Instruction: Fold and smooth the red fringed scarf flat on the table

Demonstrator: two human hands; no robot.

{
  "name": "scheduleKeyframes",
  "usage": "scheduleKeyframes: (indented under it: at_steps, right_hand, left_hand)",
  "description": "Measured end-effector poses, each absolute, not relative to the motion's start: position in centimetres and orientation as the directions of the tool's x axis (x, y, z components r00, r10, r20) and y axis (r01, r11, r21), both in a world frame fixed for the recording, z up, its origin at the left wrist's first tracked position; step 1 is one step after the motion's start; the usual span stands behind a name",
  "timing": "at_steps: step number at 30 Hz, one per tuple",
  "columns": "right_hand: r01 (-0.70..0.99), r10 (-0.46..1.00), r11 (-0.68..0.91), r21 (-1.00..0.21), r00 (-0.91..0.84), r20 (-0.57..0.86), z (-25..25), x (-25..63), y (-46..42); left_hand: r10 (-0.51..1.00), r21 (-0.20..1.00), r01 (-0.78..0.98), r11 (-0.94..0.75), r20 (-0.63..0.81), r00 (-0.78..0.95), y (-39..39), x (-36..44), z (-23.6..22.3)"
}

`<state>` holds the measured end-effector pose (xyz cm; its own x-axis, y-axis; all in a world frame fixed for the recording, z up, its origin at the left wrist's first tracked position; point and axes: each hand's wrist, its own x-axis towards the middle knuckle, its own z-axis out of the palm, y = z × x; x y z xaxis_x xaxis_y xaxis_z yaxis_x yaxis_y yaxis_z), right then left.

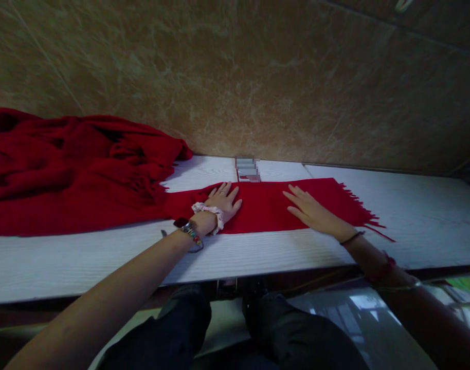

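Observation:
A red fringed scarf [261, 208] lies along a white wood-grain surface, with one end spread flat and its fringe pointing right. My left hand [224, 200] rests on the flat part, fingers spread. Farther right, my right hand [306, 208] lies palm down on the same cloth near its fringed end, fingers stretched out. Neither hand grips anything. To the left the red cloth is bunched into a loose, folded heap [73, 174], with more fringe showing at its edge. Whether the heap and the flat strip are one piece, I cannot tell.
A brown marbled tiled wall [235, 77] rises behind the white surface [423, 216]. Between cloth and wall lies a small blurred card or label [247, 168]. My legs [188, 318] are below the front edge. A green object [464, 284] shows at the lower right.

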<state>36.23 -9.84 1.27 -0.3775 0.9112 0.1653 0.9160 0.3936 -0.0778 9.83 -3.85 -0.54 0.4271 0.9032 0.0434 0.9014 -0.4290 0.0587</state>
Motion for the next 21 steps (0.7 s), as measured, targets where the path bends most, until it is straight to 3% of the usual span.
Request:
scheduleKeyframes:
  at_steps: [8,11,16,21]
  right_hand:
    - [0.792,0.801,0.597,-0.132,-0.577,0.16,0.3,27.9,-8.2]
    - [0.77,0.777,0.628,-0.112,-0.613,0.142,-0.4,27.6,-8.6]
    - [0.778,0.78,0.623,-0.084,-0.61,0.137,-0.9,28.0,-8.7]
    - [0.775,0.778,0.625,-0.091,-0.61,0.153,-1.2,28.1,-8.4]
  left_hand:
    - [0.75,-0.093,0.759,-0.645,0.116,0.652,-4.4,7.2,2.3]
    - [0.788,-0.101,0.799,-0.593,0.135,0.601,-3.8,2.1,4.2]
    - [0.824,-0.035,0.826,-0.563,-0.106,0.557,-2.6,-8.0,4.7]
    - [0.806,-0.105,0.8,-0.591,-0.099,0.583,-3.0,-12.0,5.0]
